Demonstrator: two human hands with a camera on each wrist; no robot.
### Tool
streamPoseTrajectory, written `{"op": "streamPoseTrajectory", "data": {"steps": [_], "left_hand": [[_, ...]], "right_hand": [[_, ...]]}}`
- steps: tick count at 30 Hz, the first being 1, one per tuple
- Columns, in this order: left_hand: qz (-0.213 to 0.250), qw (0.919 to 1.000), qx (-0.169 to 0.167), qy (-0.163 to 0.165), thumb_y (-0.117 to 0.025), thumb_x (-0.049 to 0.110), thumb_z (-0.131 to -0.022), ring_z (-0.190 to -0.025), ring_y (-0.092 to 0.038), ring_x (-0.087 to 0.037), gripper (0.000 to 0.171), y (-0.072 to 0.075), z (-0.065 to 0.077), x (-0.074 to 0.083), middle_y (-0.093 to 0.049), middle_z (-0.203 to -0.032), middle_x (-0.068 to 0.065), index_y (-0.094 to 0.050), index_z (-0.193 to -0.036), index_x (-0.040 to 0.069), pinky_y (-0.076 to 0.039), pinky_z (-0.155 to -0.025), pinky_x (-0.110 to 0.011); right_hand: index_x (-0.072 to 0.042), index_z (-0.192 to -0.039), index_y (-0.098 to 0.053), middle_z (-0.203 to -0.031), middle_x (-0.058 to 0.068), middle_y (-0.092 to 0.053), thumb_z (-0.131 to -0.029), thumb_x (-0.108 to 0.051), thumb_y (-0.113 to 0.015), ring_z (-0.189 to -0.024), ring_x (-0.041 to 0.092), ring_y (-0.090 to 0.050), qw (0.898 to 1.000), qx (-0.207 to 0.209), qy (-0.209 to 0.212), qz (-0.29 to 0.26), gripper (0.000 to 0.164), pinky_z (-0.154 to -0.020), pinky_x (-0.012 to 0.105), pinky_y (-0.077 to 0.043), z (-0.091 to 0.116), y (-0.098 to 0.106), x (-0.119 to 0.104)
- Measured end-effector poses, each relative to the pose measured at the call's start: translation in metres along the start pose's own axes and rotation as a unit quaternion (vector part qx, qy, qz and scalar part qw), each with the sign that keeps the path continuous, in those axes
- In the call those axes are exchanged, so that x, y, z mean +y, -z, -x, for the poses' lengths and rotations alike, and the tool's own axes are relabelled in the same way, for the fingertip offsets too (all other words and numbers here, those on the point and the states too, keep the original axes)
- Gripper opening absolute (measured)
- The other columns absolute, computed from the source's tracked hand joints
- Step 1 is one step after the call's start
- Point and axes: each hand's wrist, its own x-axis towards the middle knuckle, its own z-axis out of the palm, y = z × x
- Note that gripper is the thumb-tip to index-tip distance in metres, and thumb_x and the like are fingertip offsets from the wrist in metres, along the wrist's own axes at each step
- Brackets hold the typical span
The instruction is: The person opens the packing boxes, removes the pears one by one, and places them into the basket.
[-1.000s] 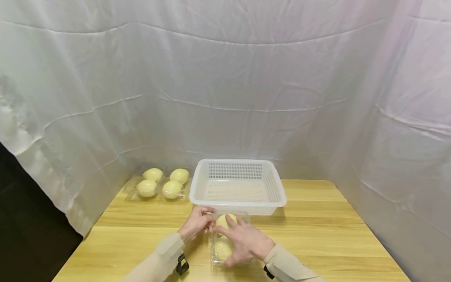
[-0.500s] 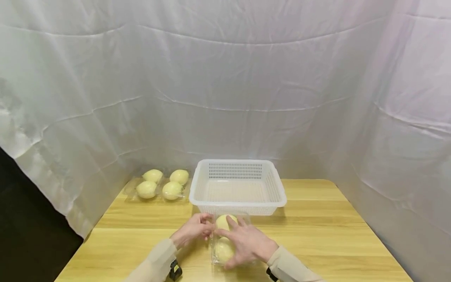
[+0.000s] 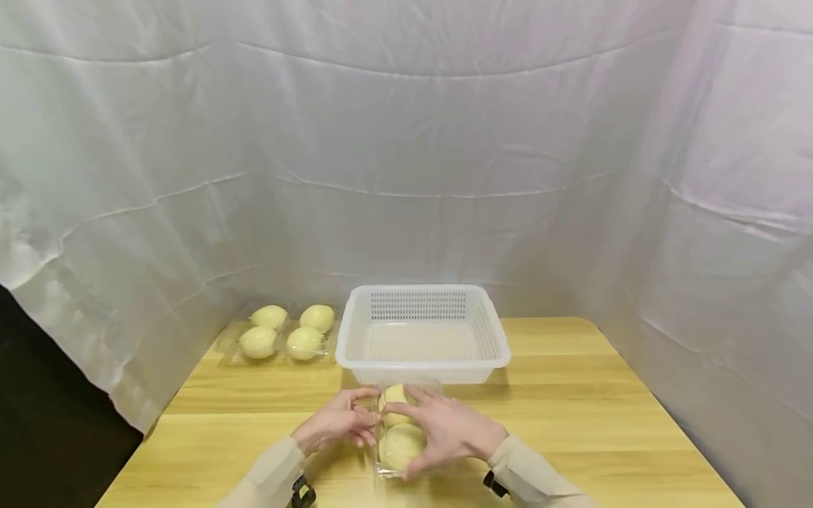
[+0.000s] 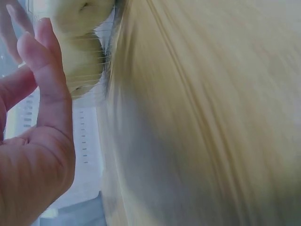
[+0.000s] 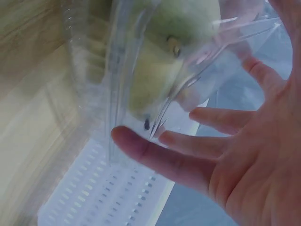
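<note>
My feed gives me soft light, faint shadow beside the basket, glints on the clear box before it, and hazy wrist views.

No text, label, brand, number or sign is showing legibly anywhere. The clear near pack and the white basket beyond it are presenting no readable lettering; the left wrist device is appearing too small for any marking to be read.

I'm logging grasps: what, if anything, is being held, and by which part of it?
No sure hold: the right hand is spread over the pack; whether the left hand, at its left edge, pinches it cannot be told.
</note>
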Motion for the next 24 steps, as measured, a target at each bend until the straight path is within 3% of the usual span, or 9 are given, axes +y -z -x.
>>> {"op": "streamPoseTrajectory", "data": {"steps": [6,12,17,24], "left_hand": [[0.018,0.9998,-0.007,0.000,-0.065,0.006,-0.091,-0.058,-0.067,-0.014,0.073,0.001,0.001,0.002,-0.071,-0.079,-0.011,-0.024,-0.150,-0.007,-0.056,-0.053,-0.024],[0.027,0.9996,0.002,0.005,-0.065,0.005,-0.091,-0.056,-0.066,-0.012,0.074,0.000,-0.001,0.002,-0.070,-0.076,-0.009,-0.022,-0.149,-0.009,-0.057,-0.055,-0.025],[0.032,0.9993,0.017,0.007,-0.065,0.003,-0.090,-0.055,-0.065,-0.011,0.075,-0.002,-0.001,0.000,-0.069,-0.075,-0.010,-0.021,-0.149,-0.012,-0.057,-0.055,-0.025],[0.038,0.9990,0.022,0.009,-0.064,0.000,-0.090,-0.054,-0.065,-0.012,0.072,-0.003,0.001,0.003,-0.068,-0.076,-0.012,-0.022,-0.148,-0.012,-0.057,-0.055,-0.024]], "right_hand": [[-0.038,-0.151,-0.032,-0.158,0.021,-0.029,-0.069,-0.073,-0.070,-0.140,0.045,-0.035,0.999,0.009,0.011,-0.032,0.097,-0.096,0.068,-0.043,0.004,-0.001,0.006],[-0.045,-0.149,-0.029,-0.160,0.015,-0.026,-0.069,-0.072,-0.071,-0.142,0.039,-0.034,0.996,0.011,0.001,-0.083,0.094,-0.096,0.068,-0.043,0.011,0.001,0.015],[-0.045,-0.149,-0.029,-0.161,0.011,-0.025,-0.070,-0.068,-0.074,-0.142,0.039,-0.035,0.993,0.017,0.008,-0.115,0.094,-0.097,0.069,-0.041,0.016,0.002,0.020],[-0.043,-0.146,-0.031,-0.162,0.008,-0.021,-0.070,-0.055,-0.081,-0.141,0.039,-0.035,0.980,0.030,0.025,-0.196,0.092,-0.095,0.067,-0.044,0.029,0.005,0.026]]}}
